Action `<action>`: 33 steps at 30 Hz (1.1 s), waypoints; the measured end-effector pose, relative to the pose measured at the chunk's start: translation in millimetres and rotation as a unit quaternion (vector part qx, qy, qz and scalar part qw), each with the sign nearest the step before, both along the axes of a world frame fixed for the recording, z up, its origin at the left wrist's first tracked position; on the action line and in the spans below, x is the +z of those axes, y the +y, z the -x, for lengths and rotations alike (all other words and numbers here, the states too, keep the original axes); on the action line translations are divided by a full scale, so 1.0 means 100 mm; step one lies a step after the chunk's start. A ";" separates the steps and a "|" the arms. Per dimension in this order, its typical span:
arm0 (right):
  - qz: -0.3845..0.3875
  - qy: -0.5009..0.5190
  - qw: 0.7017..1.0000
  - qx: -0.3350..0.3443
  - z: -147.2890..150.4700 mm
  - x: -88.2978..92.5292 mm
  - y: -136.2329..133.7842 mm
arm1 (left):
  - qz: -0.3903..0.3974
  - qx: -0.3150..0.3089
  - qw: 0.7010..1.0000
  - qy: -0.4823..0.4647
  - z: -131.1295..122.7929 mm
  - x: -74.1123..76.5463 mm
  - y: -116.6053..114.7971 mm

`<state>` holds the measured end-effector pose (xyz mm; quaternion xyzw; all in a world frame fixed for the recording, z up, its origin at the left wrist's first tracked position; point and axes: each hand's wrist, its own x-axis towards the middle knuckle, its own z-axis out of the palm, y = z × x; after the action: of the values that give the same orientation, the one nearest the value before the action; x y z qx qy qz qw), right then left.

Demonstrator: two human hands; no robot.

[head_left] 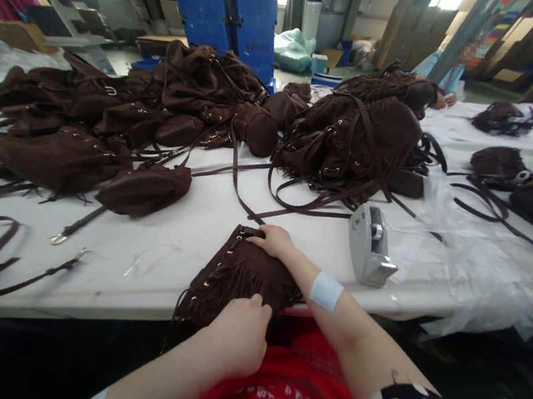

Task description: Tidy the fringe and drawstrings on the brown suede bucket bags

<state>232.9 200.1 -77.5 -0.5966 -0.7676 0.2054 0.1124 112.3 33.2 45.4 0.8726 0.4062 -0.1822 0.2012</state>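
A dark brown fringed bag [245, 270] lies tilted over the table's near edge, against my body, with a row of metal eyelets along its left-hand edge. My right hand [274, 240] grips the far corner of this bag, fingers over its rim, where a strap runs off. Closer to me, my left hand [240, 330] is closed in a curled grip against the bag's fringe; its fingertips are partly hidden. Just right of the bag stands a grey tape dispenser [371, 246], apart from both hands.
Brown bags with long straps are heaped on the white table [133, 273] at the left [55, 156] and centre [351, 139]. Loose clear plastic [478, 267] hangs over the right edge. A strap with a metal clip [61, 238] lies left. Another person's hand [444, 101] is at the far side.
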 end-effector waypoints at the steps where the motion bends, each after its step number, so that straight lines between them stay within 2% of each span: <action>1: 0.002 0.000 1.000 -0.002 0.00 0.00 0.01 | 0.015 0.001 1.000 -0.001 0.03 0.02 -0.07; 4: 0.006 0.004 1.000 -0.003 -0.01 -0.02 0.02 | 0.049 -0.005 0.999 -0.009 0.19 0.07 -0.25; 6: 0.006 0.005 1.000 0.000 -0.01 -0.02 0.02 | 0.050 0.015 0.999 -0.003 0.31 0.08 -0.29; 9: 0.009 0.006 1.000 0.001 0.00 -0.02 0.02 | 0.031 0.063 0.997 0.009 0.42 0.07 -0.26; 14: 0.010 0.008 1.000 -0.006 0.00 -0.02 0.01 | 0.044 0.065 0.997 -0.012 0.36 0.07 -0.17; 18: 0.003 0.011 1.000 -0.001 -0.01 -0.03 0.02 | 0.064 0.101 0.990 -0.072 0.37 -0.01 -0.19; 22: -0.004 0.016 1.000 0.000 -0.01 -0.06 0.06 | 0.152 0.067 0.974 -0.156 0.49 -0.04 -0.35; 26: 0.009 0.010 1.000 -0.007 0.01 -0.08 0.09 | 0.183 0.114 0.949 -0.230 0.65 0.10 -0.58; 28: 0.017 0.005 1.000 -0.017 0.01 -0.08 0.11 | 0.203 0.118 0.934 -0.268 0.73 0.20 -0.68; 31: 0.021 0.001 1.000 -0.022 0.01 -0.07 0.10 | 0.170 0.121 0.938 -0.275 0.77 0.23 -0.70; 33: 0.020 -0.001 1.000 -0.023 0.02 -0.06 0.09 | 0.105 0.131 0.948 -0.269 0.72 0.14 -0.57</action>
<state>231.2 209.4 -83.2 -0.6164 -0.7495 0.2175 0.1045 39.9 -23.7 59.1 0.8019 0.4265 0.0461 0.4158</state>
